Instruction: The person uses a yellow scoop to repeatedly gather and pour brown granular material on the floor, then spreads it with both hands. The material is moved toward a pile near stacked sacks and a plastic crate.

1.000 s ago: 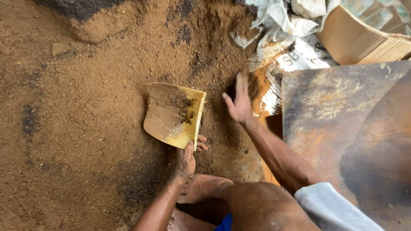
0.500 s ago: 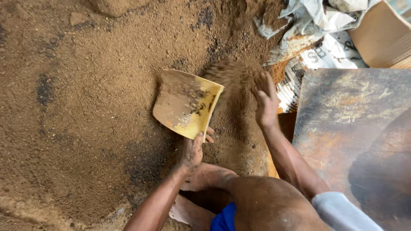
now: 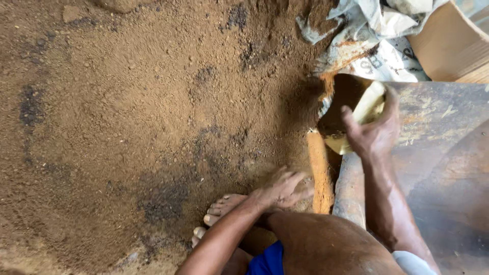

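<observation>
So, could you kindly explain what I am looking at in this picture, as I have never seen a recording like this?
There is no machine here: a camera on a person's head looks down at their own bare hands. Below lies a wide spread of loose brown soil. The right hand holds a yellow scoop, tilted over a rusty metal sheet, with soil spilling at its edge. The left hand rests open on the soil near the person's bare foot. Crumpled pale sacks and a cardboard box lie at the top right.

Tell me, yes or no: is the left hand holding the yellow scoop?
No. The right hand grips the yellow scoop over the rusty metal sheet, while the left hand rests empty on the soil.
</observation>
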